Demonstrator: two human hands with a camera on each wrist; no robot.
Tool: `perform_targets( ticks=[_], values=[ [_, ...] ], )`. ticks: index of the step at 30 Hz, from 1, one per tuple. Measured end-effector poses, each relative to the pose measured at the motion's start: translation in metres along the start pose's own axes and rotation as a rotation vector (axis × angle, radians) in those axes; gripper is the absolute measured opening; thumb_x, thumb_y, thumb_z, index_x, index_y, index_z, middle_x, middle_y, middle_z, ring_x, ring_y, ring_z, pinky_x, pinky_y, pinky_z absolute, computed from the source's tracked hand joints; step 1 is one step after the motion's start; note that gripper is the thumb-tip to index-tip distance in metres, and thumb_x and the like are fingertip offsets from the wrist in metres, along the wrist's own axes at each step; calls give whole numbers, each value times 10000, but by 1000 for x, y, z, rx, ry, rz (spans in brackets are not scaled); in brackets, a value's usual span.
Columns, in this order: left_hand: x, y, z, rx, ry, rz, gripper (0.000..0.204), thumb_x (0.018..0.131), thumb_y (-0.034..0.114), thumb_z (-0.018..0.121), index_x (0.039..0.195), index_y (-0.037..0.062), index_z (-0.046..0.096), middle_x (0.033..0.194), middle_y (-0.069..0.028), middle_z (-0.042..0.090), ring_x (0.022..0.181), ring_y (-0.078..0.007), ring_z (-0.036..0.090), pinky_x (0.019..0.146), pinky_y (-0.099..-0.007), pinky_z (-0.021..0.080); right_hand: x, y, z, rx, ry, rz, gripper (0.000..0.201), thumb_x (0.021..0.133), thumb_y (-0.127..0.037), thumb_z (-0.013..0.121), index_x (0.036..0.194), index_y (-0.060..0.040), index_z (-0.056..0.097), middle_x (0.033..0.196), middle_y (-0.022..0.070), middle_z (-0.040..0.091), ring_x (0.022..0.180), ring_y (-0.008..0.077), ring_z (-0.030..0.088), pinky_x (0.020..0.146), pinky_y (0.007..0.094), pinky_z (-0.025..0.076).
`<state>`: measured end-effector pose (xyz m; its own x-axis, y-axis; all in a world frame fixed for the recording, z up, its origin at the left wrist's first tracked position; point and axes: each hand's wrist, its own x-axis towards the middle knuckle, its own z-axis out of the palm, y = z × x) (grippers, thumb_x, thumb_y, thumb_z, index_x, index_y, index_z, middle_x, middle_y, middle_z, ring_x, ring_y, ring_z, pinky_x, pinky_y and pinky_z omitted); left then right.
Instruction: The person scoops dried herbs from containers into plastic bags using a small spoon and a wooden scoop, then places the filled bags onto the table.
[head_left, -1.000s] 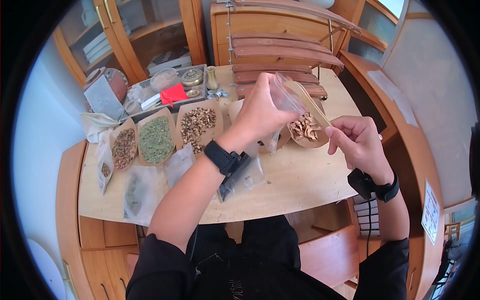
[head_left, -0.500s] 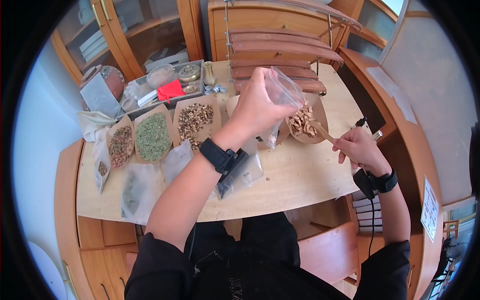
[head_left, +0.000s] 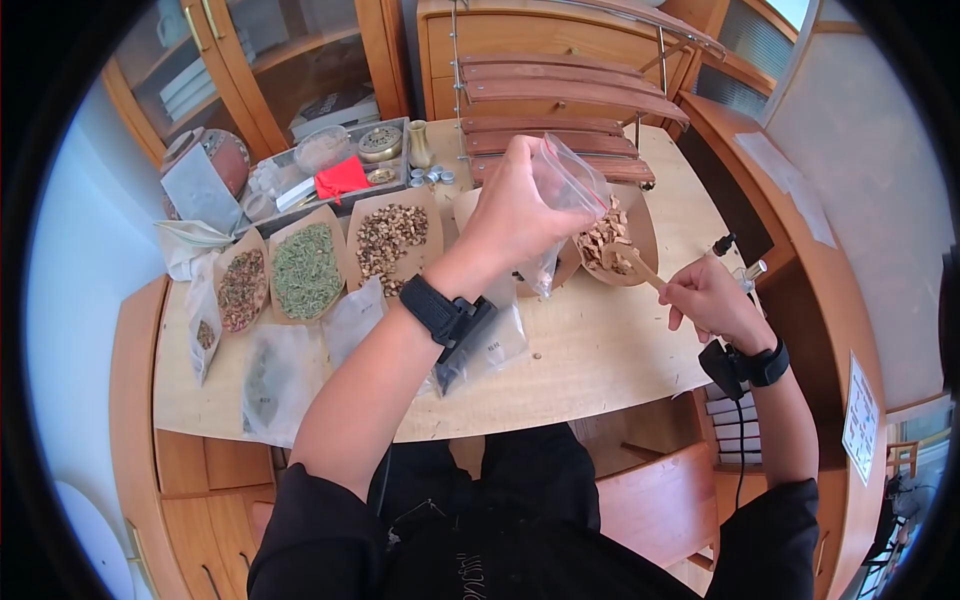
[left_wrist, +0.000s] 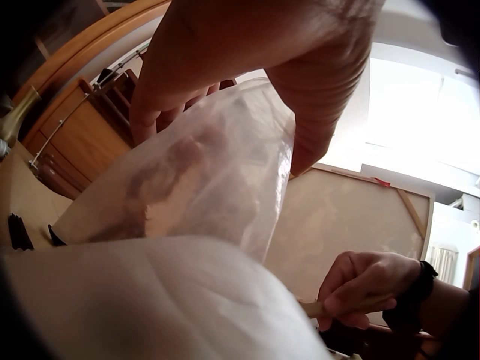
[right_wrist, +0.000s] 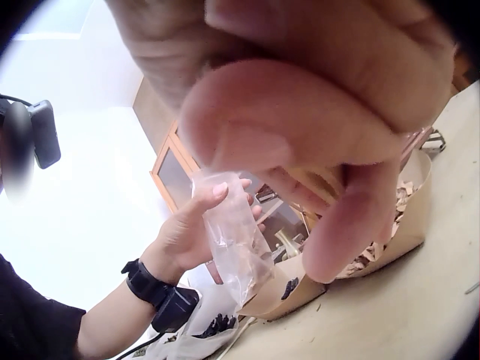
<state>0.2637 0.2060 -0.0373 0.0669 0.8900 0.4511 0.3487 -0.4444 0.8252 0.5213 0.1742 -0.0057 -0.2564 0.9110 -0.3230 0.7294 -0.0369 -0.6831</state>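
My left hand (head_left: 520, 215) grips a clear zip bag (head_left: 568, 185), whose mouth is spread apart beside the thumb. In the left wrist view some brownish pieces show through the bag (left_wrist: 202, 172). My right hand (head_left: 712, 300) pinches the handle of a wooden spoon (head_left: 648, 270) between thumb and fingers. The spoon's bowl lies among pale brown dried slices (head_left: 603, 238) in a brown paper tray (head_left: 645, 225) at the right. In the right wrist view, that hand's fingers cover most of the spoon. The bag hangs left of the tray, over another tray partly hidden by it.
Paper trays with brown-yellow pieces (head_left: 392, 240), green leaves (head_left: 306, 275) and reddish buds (head_left: 241, 290) line the left. Several plastic bags (head_left: 280, 385) lie before them. A slatted wooden rack (head_left: 555, 135) stands behind. A small dropper bottle (head_left: 725, 244) is near the right hand.
The spoon has come down from beside the bag's mouth into the dried slices, the right hand lowering with it. The left hand keeps holding the bag, slightly shifted.
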Motion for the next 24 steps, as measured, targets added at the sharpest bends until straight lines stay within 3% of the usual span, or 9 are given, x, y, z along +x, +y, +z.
perform_targets(
  ticks=[5, 8, 12, 16, 22, 24],
  values=[
    [-4, 7, -1, 24, -23, -38, 722, 655, 246, 861, 1176, 8, 422, 1102, -138, 554, 1028, -198, 568, 886, -326, 461, -4, 1, -4, 118, 73, -38, 223, 856, -114, 556, 787, 70, 662, 579, 81, 630, 327, 74, 449, 308, 216, 326],
    [-5, 6, 0, 71, -22, -41, 758, 632, 284, 870, 1193, 12, 438, 1123, -144, 546, 1053, -220, 556, 898, -334, 456, -20, -23, -13, 287, 161, -208, 242, 881, -139, 547, 824, 56, 678, 577, 60, 613, 323, 56, 429, 301, 199, 299],
    [-6, 11, 4, 94, -24, -21, 775, 624, 288, 867, 1203, 9, 434, 1126, -141, 548, 1048, -215, 553, 896, -333, 456, -34, -60, -12, 341, 119, -351, 261, 907, -171, 564, 842, 55, 678, 579, 63, 613, 321, 55, 418, 303, 198, 304],
    [-4, 11, 5, 44, -28, -34, 770, 625, 279, 865, 1196, 4, 428, 1121, -131, 553, 1032, -199, 558, 889, -327, 460, -31, -71, -5, 383, 30, -382, 255, 906, -173, 564, 848, 46, 680, 581, 66, 617, 329, 55, 425, 303, 204, 308],
    [-3, 7, 4, 27, 11, 15, 735, 624, 242, 872, 1162, 10, 428, 1084, -103, 556, 1002, -174, 564, 865, -311, 466, -33, -65, -1, 397, 89, -308, 271, 918, -188, 557, 862, 48, 678, 578, 64, 618, 318, 51, 417, 294, 200, 288],
    [-2, 3, 4, 51, 40, 38, 778, 577, 308, 857, 1132, -23, 424, 1050, -191, 583, 983, -280, 595, 848, -365, 481, -33, -58, -8, 422, 133, -306, 274, 919, -193, 554, 864, 45, 677, 581, 66, 620, 310, 51, 414, 288, 199, 274]
  ],
)
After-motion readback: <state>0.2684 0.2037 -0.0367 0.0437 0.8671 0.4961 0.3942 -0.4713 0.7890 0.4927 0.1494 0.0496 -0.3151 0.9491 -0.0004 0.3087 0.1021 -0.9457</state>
